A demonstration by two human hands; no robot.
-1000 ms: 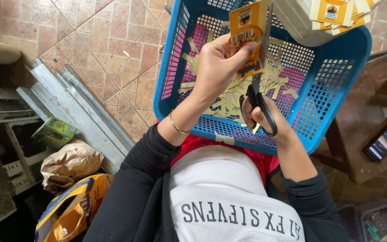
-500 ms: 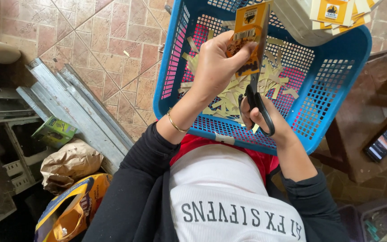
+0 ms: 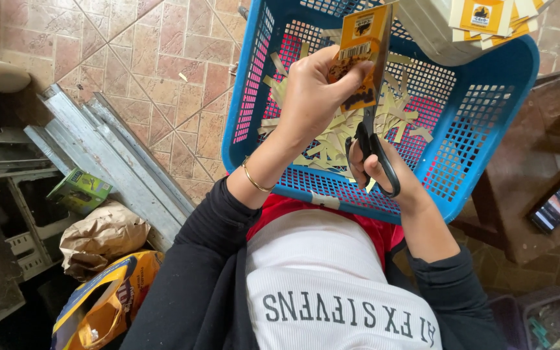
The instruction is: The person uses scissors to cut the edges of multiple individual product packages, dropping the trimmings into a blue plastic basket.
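The single head-worn camera looks steeply down from close above the person's chest and lap onto the blue perforated plastic basket (image 3: 487, 123) and brown tiled floor (image 3: 131, 52) beyond.

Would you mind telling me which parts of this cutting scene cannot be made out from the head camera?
- Scissors: the blade tips pass behind the orange card, so how far they are open is hidden.
- Right hand: its fingers are partly hidden in the black handles.
- Left hand: its fingertips are covered by the card.
- Stack of cards: cut off by the top edge.
- Blue basket: its floor is buried under paper strips.
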